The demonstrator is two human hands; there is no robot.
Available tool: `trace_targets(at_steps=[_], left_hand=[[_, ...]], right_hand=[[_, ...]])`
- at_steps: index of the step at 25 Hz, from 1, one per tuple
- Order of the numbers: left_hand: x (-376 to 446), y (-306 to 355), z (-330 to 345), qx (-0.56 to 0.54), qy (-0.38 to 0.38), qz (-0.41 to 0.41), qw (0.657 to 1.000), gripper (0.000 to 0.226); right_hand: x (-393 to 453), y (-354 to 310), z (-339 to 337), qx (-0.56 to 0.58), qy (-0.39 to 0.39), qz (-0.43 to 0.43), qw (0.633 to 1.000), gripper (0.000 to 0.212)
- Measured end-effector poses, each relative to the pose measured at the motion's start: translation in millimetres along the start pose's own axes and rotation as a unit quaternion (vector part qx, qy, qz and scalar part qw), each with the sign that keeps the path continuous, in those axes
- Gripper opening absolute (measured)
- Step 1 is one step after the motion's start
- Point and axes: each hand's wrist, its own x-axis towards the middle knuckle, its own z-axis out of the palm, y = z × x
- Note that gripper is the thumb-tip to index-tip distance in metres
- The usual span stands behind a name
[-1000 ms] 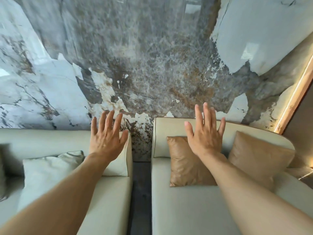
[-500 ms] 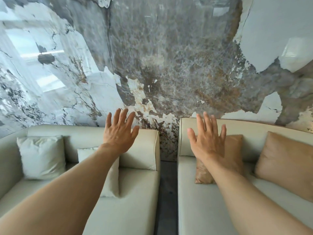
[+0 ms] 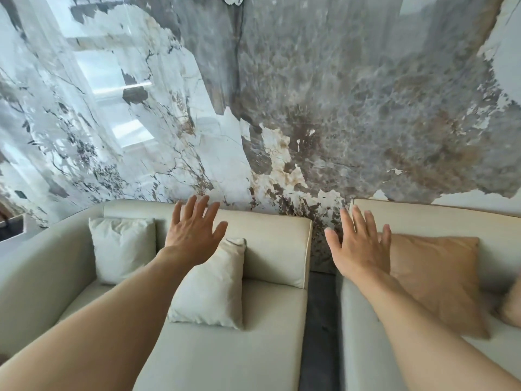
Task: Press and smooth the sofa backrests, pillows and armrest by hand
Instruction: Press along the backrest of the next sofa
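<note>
Two cream sofa sections stand side by side against a marble wall. My left hand (image 3: 194, 232) is open with fingers spread, held in front of the left backrest (image 3: 270, 246), just above a cream pillow (image 3: 211, 286). A second cream pillow (image 3: 121, 246) leans in the left corner beside the curved armrest (image 3: 36, 272). My right hand (image 3: 358, 244) is open too, over the left end of the right backrest (image 3: 439, 221), beside a tan pillow (image 3: 439, 280). Whether either palm touches the cushions is unclear.
A dark floor gap (image 3: 321, 320) separates the two sofa sections. The glossy marble wall (image 3: 282, 108) rises right behind the backrests. Another tan pillow (image 3: 511, 309) shows at the right edge. Seat cushions (image 3: 225, 348) stretch toward me.
The view has swung left, showing more of the left sofa and its armrest. Both hands shifted left with it; my right hand left the tan pillow and now sits near the gap.
</note>
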Motion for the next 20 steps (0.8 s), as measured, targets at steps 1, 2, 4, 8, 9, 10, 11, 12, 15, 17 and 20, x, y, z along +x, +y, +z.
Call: trace_targets(at_steps=[1,2,4,8,9,10,11,12,15,17,20], left_hand=[[5,-18,9,-0.006,-0.003,0.000,1.000,0.057],[11,-36,19,-0.014,-0.005,0.001,1.000,0.057],[27,-73,41,-0.034,-0.008,0.013,0.999,0.058],[65,-151,88,-0.068,-0.032,0.035,0.997,0.059],[74,-164,100,-0.077,-0.041,0.039,0.995,0.059],[83,-174,111,-0.086,-0.052,0.047,0.994,0.060],[93,-179,121,-0.094,-0.060,0.058,0.992,0.060],[102,-181,129,-0.101,-0.064,0.067,0.991,0.061],[127,-179,159,-0.106,-0.068,0.086,0.988,0.062],[146,-174,186,-0.098,-0.070,0.088,0.989,0.062],[169,-163,236,-0.071,-0.080,0.077,0.991,0.062]], right_hand=[[2,-20,7,-0.004,-0.003,-0.002,1.000,0.067],[4,-41,15,-0.011,-0.005,-0.001,1.000,0.066],[11,-80,30,-0.031,-0.011,0.005,0.999,0.065],[27,-170,59,-0.079,-0.026,-0.004,0.997,0.064],[31,-189,65,-0.088,-0.029,-0.002,0.996,0.064],[36,-201,71,-0.097,-0.037,0.003,0.995,0.063],[40,-209,78,-0.106,-0.045,0.011,0.993,0.063],[44,-213,83,-0.113,-0.051,0.018,0.992,0.063],[62,-214,105,-0.132,-0.052,0.027,0.990,0.063],[88,-209,128,-0.130,-0.060,0.027,0.989,0.064],[126,-194,179,-0.118,-0.084,0.024,0.989,0.064]])
